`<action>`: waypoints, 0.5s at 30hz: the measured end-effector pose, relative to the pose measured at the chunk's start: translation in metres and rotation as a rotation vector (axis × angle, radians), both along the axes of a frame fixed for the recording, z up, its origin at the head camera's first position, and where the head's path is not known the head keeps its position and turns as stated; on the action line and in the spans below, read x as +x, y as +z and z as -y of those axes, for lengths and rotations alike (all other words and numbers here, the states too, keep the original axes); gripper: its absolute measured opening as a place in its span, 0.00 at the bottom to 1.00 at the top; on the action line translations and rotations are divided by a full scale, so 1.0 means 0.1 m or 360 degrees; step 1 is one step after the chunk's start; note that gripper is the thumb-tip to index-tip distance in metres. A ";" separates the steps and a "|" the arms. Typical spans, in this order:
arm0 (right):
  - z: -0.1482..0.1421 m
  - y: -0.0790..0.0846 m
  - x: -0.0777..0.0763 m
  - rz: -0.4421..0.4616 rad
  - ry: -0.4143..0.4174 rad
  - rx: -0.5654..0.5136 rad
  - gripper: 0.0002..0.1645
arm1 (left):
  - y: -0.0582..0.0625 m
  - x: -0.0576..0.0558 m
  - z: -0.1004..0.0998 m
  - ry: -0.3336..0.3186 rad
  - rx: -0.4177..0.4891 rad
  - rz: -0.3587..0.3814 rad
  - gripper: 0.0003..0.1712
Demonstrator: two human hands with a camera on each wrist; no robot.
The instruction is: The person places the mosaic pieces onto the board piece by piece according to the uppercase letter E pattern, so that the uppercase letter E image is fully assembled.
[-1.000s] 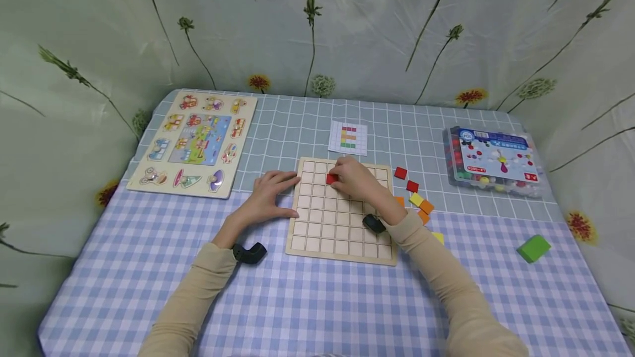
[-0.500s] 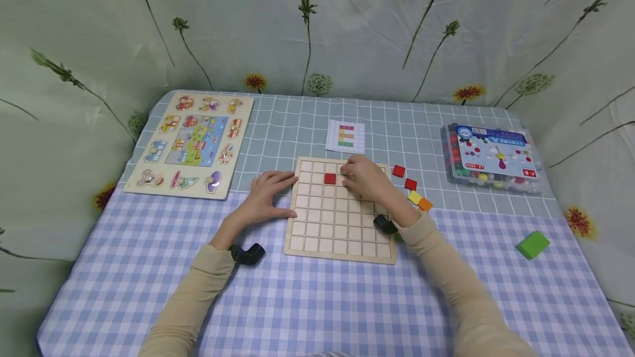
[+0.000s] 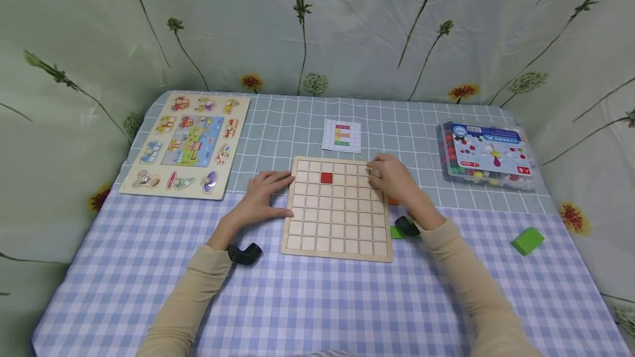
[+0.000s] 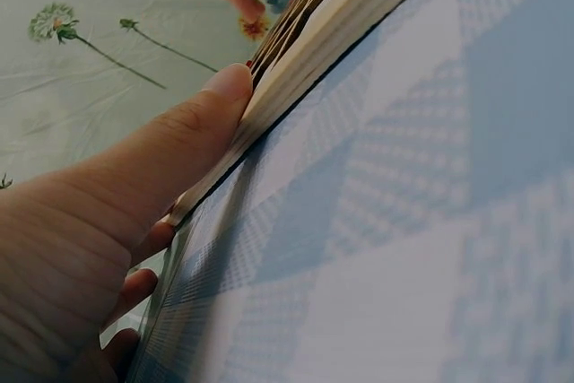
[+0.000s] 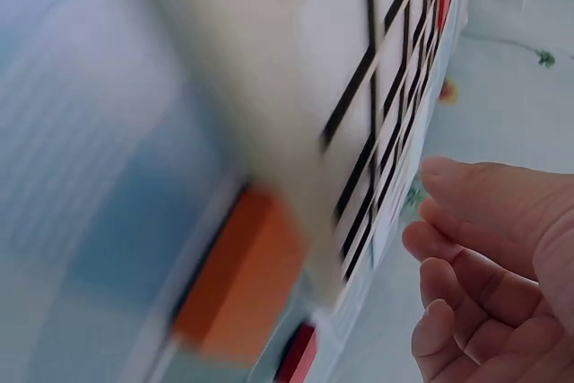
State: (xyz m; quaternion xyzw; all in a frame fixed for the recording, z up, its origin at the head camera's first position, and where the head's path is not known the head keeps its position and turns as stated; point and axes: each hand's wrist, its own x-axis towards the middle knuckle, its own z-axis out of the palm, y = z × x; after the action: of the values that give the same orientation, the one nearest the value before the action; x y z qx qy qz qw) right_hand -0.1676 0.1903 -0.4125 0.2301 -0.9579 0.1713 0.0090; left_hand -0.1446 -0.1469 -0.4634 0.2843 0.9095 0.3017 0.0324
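Note:
A wooden grid board (image 3: 324, 230) lies on the table, with one red square tile (image 3: 326, 178) in a cell of its second row. My left hand (image 3: 260, 198) rests against the board's left edge, thumb and fingers spread; in the left wrist view the thumb (image 4: 193, 118) touches the rim. My right hand (image 3: 394, 180) is over the board's upper right edge, fingers loosely bent, nothing seen between them in the right wrist view. Beside the board's right edge lie an orange tile (image 5: 242, 284) and a red tile (image 5: 298, 354); the right hand hides other tiles in the head view.
Behind the board lies a card (image 3: 342, 135) printed with a coloured grid pattern. A wooden picture puzzle (image 3: 224, 178) is at the left. At the right are a clear box of coloured beads (image 3: 488, 156) and a green block (image 3: 528, 241). A green tile (image 3: 397, 232) lies by the board.
My right hand let go of the red tile, leaving it in its cell, and moved right across the board to its right edge. The left hand stayed at the left edge.

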 end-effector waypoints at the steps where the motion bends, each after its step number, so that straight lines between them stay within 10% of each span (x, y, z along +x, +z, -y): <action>1: -0.04 0.00 0.00 -0.0007 -0.0013 -0.0004 0.17 | 0.00 0.00 0.00 0.0002 -0.0001 0.0004 0.50; 15: -0.39 -0.02 0.00 -0.0036 -0.0160 0.0003 0.17 | -0.01 0.00 0.01 0.0003 0.0001 -0.0022 0.50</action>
State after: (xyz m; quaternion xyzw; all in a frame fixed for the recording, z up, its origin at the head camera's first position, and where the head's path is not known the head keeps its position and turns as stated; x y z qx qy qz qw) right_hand -0.1678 0.2291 -0.4149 0.1836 -0.9683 0.1671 0.0283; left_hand -0.1451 -0.1475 -0.4644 0.2855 0.9099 0.2999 0.0257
